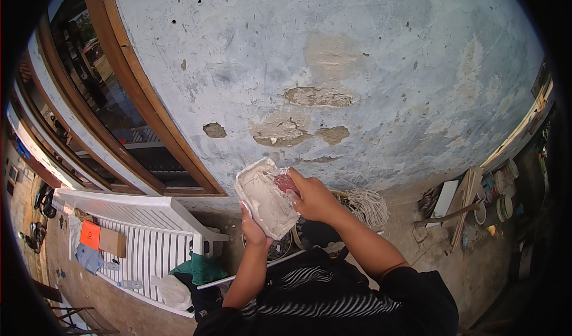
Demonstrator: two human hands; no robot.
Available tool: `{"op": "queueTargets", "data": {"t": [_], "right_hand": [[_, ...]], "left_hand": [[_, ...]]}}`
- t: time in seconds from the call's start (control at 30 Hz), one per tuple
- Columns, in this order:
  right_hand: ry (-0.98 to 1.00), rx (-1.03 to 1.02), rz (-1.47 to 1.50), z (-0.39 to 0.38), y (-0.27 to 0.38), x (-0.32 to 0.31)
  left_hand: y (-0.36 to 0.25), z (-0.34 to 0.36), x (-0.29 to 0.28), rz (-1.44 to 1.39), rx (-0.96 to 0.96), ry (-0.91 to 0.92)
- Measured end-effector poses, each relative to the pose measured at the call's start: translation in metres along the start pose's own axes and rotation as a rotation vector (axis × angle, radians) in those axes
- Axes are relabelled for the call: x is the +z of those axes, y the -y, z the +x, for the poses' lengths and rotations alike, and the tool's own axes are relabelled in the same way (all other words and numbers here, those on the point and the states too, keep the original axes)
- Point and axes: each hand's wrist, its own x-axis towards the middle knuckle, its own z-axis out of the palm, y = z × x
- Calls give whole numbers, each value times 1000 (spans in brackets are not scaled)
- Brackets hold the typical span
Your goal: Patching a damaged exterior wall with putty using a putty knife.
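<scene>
The left hand (256,231) cradles a white, oblong tray (239,188) of pale, creamy paste (266,200) near the patchy blue-grey wall (405,86), presumably steadying it; the right hand (313,196) grips a red, paste-smeared tool (287,184).

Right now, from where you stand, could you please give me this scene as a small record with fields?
Left hand: holds a white-rimmed tray of pale paste
Right hand: holds a red tool at the tray's right side
Wall: pale blue-grey, with chipped patches
Wall's left: brown window frame
Bench: white, slatted, bearing an orange box and a brown box
Beyond right forearm: bundle of pale cord
</scene>
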Motion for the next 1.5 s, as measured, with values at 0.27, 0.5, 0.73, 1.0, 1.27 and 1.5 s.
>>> {"op": "queueTargets", "data": {"t": [0.27, 0.5, 0.73, 1.0, 1.27, 1.5], "right_hand": [[66, -141, 10, -11, 8, 19], [-64, 22, -6, -4, 15, -23], [-77, -46, -209, 2, 14, -16], [-105, -23, -132, 3, 5, -12], [-48, 87, -94, 6, -3, -21], [-107, 25, -66, 6, -3, -17]], "left_hand": [[4, 13, -10, -2, 70, 30], [7, 9, 1, 20, 134, 16], [13, 4, 2, 49, 134, -19], [17, 6, -7, 88, 163, -11], [17, 9, -9, 241, 189, 44], [18, 10, -3, 198, 195, 55]]}}
